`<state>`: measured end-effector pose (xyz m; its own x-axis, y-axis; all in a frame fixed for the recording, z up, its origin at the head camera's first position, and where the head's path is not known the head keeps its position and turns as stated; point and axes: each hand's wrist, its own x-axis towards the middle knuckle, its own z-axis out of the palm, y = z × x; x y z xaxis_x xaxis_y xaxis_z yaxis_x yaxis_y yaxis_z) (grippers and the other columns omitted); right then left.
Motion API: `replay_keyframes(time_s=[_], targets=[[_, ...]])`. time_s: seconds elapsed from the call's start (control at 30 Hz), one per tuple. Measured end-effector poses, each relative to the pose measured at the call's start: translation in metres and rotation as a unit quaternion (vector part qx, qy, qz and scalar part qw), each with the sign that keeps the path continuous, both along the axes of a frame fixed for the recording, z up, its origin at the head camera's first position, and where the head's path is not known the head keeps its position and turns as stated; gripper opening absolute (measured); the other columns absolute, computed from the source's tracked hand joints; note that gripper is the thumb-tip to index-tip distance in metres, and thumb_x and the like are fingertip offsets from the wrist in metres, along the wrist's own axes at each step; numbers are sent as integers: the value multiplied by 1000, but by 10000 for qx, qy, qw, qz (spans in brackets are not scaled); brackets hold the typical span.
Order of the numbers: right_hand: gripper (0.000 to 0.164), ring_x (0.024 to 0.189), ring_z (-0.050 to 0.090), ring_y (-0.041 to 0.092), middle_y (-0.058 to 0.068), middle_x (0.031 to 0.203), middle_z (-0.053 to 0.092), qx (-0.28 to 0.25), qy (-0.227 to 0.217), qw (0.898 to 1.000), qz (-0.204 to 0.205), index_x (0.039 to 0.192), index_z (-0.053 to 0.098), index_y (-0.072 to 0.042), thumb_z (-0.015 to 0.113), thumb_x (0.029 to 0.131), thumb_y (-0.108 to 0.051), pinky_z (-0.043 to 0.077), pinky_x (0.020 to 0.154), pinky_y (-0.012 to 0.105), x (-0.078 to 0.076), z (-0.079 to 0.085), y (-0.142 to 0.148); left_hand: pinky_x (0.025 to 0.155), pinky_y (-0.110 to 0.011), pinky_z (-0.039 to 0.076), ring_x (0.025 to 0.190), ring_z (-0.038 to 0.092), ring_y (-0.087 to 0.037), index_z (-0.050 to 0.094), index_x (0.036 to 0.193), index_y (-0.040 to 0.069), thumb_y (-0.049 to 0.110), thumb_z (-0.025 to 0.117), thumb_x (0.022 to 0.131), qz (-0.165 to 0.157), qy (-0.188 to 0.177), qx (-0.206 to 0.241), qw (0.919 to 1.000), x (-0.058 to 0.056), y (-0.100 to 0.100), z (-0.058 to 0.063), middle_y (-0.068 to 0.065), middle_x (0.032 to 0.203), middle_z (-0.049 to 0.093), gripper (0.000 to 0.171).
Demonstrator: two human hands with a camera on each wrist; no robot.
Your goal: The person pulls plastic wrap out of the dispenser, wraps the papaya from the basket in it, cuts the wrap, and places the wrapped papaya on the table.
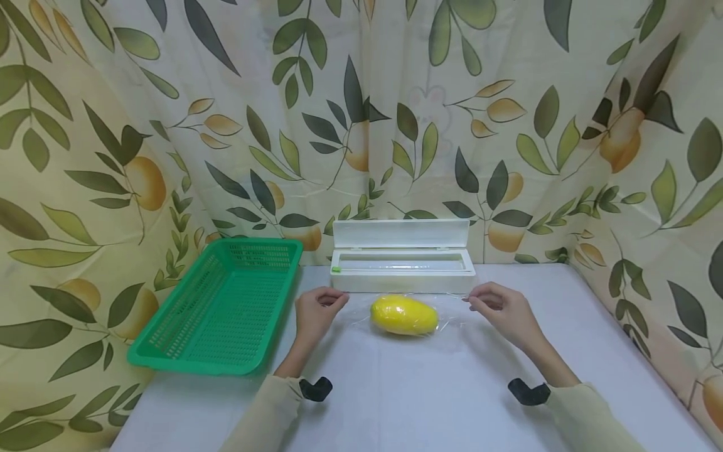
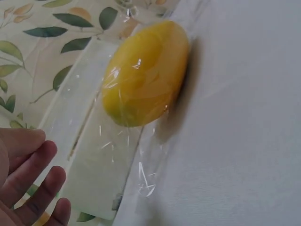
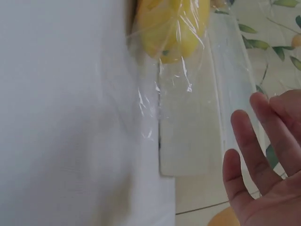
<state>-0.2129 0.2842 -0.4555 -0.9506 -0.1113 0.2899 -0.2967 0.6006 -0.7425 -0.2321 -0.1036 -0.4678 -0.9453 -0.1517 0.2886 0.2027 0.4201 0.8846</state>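
A smooth yellow oval fruit (image 1: 403,315), perhaps a melon, lies at mid-table with clear cling film (image 1: 452,321) around it. The film stretches out past both ends of the fruit and shows as shiny creases. To the left of the fruit, my left hand (image 1: 317,309) pinches the film's edge between thumb and forefinger. My right hand (image 1: 503,312) pinches the opposite edge on the right. In the left wrist view, the other fingers (image 2: 51,181) are spread loosely. The right wrist view shows the thumb and forefinger together, with the fruit (image 3: 171,35) under wrinkled film.
Just behind the fruit stands a white cling film box (image 1: 403,282) with its lid (image 1: 401,234) raised and a roll inside. A green plastic basket (image 1: 265,339) sits at the left of the white table (image 1: 395,402). A leaf-patterned curtain (image 1: 361,188) hangs behind.
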Motion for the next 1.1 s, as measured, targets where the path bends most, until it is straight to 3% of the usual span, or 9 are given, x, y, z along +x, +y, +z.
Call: replay_keyframes(time_s=[0.13, 0.27, 0.43, 0.77, 0.93, 1.1], targets=[[20, 91, 73, 13, 14, 105, 77, -368, -362, 9986, 60, 110, 72, -9, 71, 99, -26, 55, 79, 23, 3, -6, 1, 62, -22, 53, 74, 71, -15, 77, 94, 6, 11, 86, 83, 20, 2, 351, 9994, 3, -2, -6, -3, 79, 76, 15], [29, 87, 72, 15, 15, 101, 77, -600, -504, 9966, -234, 109, 72, -7, 70, 99, -34, 53, 77, 27, 8, -9, -4, 61, -22, 51, 78, 68, -17, 75, 104, 6, 10, 86, 83, -14, -179, 633, 9978, 4, -6, -10, -3, 80, 76, 24], [32, 80, 72, 15, 19, 100, 76, -983, -537, 9933, -302, 113, 65, 0, 76, 95, -25, 57, 72, 25, 16, -11, -9, 64, -21, 51, 77, 67, -16, 74, 107, 3, 6, 85, 84, -223, -379, 727, 9964, 7, -11, -16, -5, 82, 76, 26], [31, 80, 71, 17, 14, 99, 76, -496, -858, 9946, -320, 119, 65, -5, 75, 96, -24, 52, 66, 26, 32, -25, -4, 64, -22, 52, 77, 69, -18, 70, 112, -5, 3, 83, 84, -720, -727, 1114, 9885, 17, -22, -26, -11, 86, 76, 31], [37, 73, 67, 23, 10, 93, 76, -347, -1024, 9939, -222, 125, 61, -6, 75, 95, -20, 48, 58, 26, 36, -35, -7, 64, -23, 52, 75, 67, -16, 71, 113, 0, 3, 83, 84, -688, -883, 829, 9902, 17, -23, -37, -5, 81, 75, 32], [45, 65, 60, 18, 2, 85, 74, 97, -964, 9950, -228, 131, 55, -7, 77, 93, -16, 43, 55, 26, 31, -44, -17, 67, -25, 53, 72, 65, -15, 71, 113, 5, 3, 84, 83, -694, -743, 247, 9945, 15, -19, -48, 0, 76, 74, 33]])
